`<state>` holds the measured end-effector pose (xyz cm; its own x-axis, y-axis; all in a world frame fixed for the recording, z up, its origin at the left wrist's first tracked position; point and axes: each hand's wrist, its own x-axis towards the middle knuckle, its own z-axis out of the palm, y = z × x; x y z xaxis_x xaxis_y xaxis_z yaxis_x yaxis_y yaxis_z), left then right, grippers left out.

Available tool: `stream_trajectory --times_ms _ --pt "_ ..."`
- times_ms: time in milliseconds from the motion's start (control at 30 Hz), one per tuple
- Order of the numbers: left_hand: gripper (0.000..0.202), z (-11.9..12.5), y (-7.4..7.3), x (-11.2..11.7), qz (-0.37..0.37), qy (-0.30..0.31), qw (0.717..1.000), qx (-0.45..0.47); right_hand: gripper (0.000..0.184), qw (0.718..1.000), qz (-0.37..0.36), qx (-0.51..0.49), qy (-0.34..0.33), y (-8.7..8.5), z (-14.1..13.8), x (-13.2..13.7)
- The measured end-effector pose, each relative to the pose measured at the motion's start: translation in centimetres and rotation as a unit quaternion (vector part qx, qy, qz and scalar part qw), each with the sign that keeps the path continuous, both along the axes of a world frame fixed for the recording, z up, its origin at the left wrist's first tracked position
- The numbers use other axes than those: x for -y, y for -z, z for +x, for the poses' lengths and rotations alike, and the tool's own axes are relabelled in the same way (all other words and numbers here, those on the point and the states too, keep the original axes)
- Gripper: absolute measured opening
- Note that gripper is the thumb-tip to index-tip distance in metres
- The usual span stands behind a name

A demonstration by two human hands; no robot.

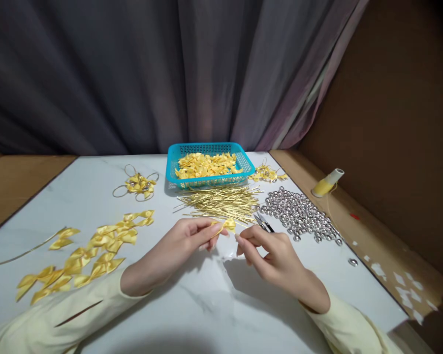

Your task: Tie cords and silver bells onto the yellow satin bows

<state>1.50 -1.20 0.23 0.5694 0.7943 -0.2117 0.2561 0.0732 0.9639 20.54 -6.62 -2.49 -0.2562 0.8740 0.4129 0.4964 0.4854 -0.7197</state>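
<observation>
A small yellow satin bow (pixel 229 224) is pinched between the thumb and fingers of my left hand (pixel 186 239), above the middle of the table. Just to its right, my right hand (pixel 276 253) is closed in a pinch, thumb against forefinger. Whatever it holds is too fine to make out. Thread snips (pixel 265 222) lie behind my right hand. Beyond both hands spreads a pile of gold wire ties (pixel 221 202). Several yellow bows (pixel 104 237) lie to the left of my left hand, one of them beside a long gold tie (pixel 25 252).
A blue plastic basket (pixel 173 169) full of yellow bows stands at the back. Ringed bow clusters lie at back left (pixel 140 185) and back right (pixel 266 173). Shiny silver beads (pixel 297 211) are heaped at right. A yellow thread cone (pixel 327 183) and paper scraps (pixel 402 295) lie beyond the right edge.
</observation>
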Motion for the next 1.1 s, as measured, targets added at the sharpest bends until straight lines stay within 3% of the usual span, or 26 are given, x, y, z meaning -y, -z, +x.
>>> stream_trajectory --times_ms 267,433,667,900,1100 --pt "0.025 -0.1 -0.2 -0.2 -0.099 0.011 0.992 0.072 0.012 0.999 0.040 0.009 -0.001 0.5 0.0 -0.1" --pt "0.024 0.0 -0.3 -0.3 -0.090 0.019 0.993 0.075 0.013 0.999 0.050 0.014 -0.001 0.9 -0.1 0.0" --pt "0.032 0.0 -0.3 0.1 0.072 0.009 0.997 -0.029 0.015 0.999 0.053 0.001 0.010 0.9 -0.8 0.5" --pt "0.032 0.1 -0.2 0.9 0.202 -0.002 0.978 -0.053 0.014 0.998 0.044 -0.051 0.019 0.8 -1.5 0.8" --pt "0.024 -0.1 0.4 1.1 0.327 0.003 0.943 -0.064 0.012 0.997 0.033 -0.071 0.009 0.5 -1.6 1.0"
